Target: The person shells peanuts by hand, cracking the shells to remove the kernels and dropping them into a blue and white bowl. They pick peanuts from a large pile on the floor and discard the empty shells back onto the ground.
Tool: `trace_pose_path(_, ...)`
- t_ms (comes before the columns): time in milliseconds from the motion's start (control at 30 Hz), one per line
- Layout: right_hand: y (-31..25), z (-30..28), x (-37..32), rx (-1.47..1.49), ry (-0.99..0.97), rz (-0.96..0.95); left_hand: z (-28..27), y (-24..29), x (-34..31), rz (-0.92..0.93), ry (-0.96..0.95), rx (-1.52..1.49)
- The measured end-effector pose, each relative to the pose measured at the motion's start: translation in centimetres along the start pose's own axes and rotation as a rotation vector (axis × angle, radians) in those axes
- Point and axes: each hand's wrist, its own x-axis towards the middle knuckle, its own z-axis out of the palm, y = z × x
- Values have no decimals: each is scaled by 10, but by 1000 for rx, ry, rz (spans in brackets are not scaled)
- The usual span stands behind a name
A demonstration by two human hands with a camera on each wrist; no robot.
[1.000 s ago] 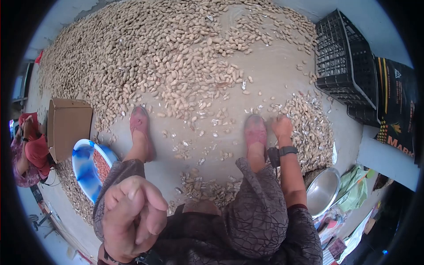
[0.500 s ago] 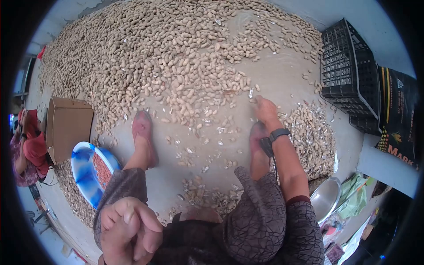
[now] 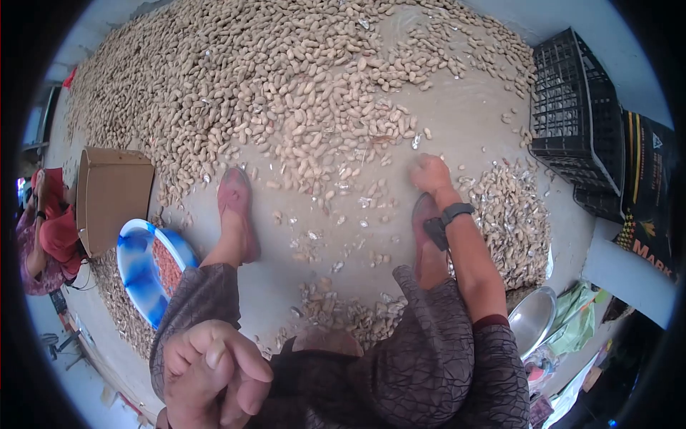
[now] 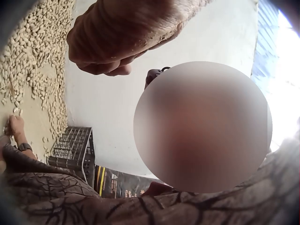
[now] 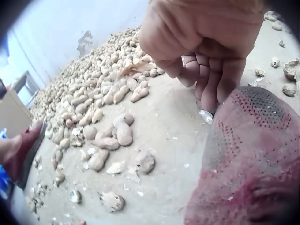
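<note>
My left hand (image 3: 214, 372) is raised above my lap at the lower left of the head view, its fingers curled in and the thumb against them; nothing shows between them. In the left wrist view that hand (image 4: 126, 35) hangs in front of a pale wall. My right hand (image 3: 431, 175) is down at the floor beside the toe of my right shoe (image 3: 427, 207). Seen from the right wrist, its fingers point down, with fingertips right at a small white shell piece (image 5: 206, 116). Peanuts (image 5: 123, 131) and broken shell bits lie close to it.
A wide peanut heap (image 3: 214, 93) spreads ahead. Shells (image 3: 511, 222) are piled right, near black crates (image 3: 568, 107) and a metal basin (image 3: 532, 322). Left are a blue-and-white basin (image 3: 136, 279) of reddish kernels, a cardboard box (image 3: 114, 200) and a seated person (image 3: 53, 236).
My right hand has moved from the edge of the shell pile, inward and forward, to the floor by my right shoe's toe. The left hand stays nearly in place, fingers still curled.
</note>
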Motion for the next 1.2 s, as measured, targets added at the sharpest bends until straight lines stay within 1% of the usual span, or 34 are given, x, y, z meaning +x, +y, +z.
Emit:
trace_pose_path(33,0,-3,0,196,-71,95,2,0,0,-1,3,0)
trace_pose_path(67,-1,-5,-2,197,-74,94,5,1,0,-35,19,-8)
trace_pose_path(133,-10,-16,-8,904,-192,263,4,1,1,-69,33,-14)
trace_pose_path(167,-13,-19,-11,905,-192,262,0,0,2,-69,-8,-4)
trace_pose_path(200,-16,-21,-15,1064,-214,230,-1,0,3,-67,-48,7)
trace_pose_path(233,-19,-22,-18,1223,-239,196,2,0,2,-66,-45,8)
trace_pose_path(267,-20,-21,-18,1224,-243,194,6,-1,2,-42,-21,3)
trace_pose_path(300,-20,-19,-19,1175,-299,159,8,-2,2,-20,5,-2)
trace_pose_path(333,-21,-18,-20,1125,-352,126,8,-1,2,-23,9,-3)
trace_pose_path(367,-23,-15,-22,1123,-358,129,9,-2,2,-20,-4,14)
trace_pose_path(433,-38,-10,-28,835,-410,110,9,-1,2,-16,-12,28)
trace_pose_path(467,-42,-5,-30,834,-416,107,10,-1,2,-16,-9,37)
trace_pose_path(533,-47,9,-33,647,-416,-83,10,-1,2,-17,2,48)
trace_pose_path(567,-50,15,-34,650,-423,-83,9,-2,2,-23,-1,47)
trace_pose_path(633,-53,24,-37,122,-193,-391,8,-1,2,-34,-3,46)
trace_pose_path(667,-54,25,-38,124,-194,-389,6,1,2,-79,-1,53)
trace_pose_path(700,-56,26,-39,45,-222,-410,5,2,2,-124,2,61)
trace_pose_path(733,-58,28,-38,-34,-251,-431,4,2,2,-125,3,64)
trace_pose_path(767,-61,29,-38,-30,-254,-433,3,1,3,-109,-9,66)
trace_pose_path(833,-65,32,-37,-187,-244,-466,2,0,2,-95,-14,67)
trace_pose_path(900,-64,35,-37,-157,-248,-464,3,-1,1,-37,-24,56)
trace_pose_path(967,-64,36,-37,-128,-251,-463,4,-1,-1,-36,-9,52)
trace_pose_path(1033,-62,31,-38,4,-275,-302,4,-1,-1,-33,2,46)
trace_pose_path(1067,-57,34,-36,3,-276,-301,3,-1,-1,-35,-6,43)
trace_pose_path(1133,-51,37,-33,108,-241,-364,1,-1,-1,-38,-13,42)
trace_pose_path(1167,-47,36,-32,109,-242,-365,-1,0,-1,-72,-17,41)
trace_pose_path(1200,-53,23,-35,306,-434,-125,-3,1,-2,-106,-20,40)
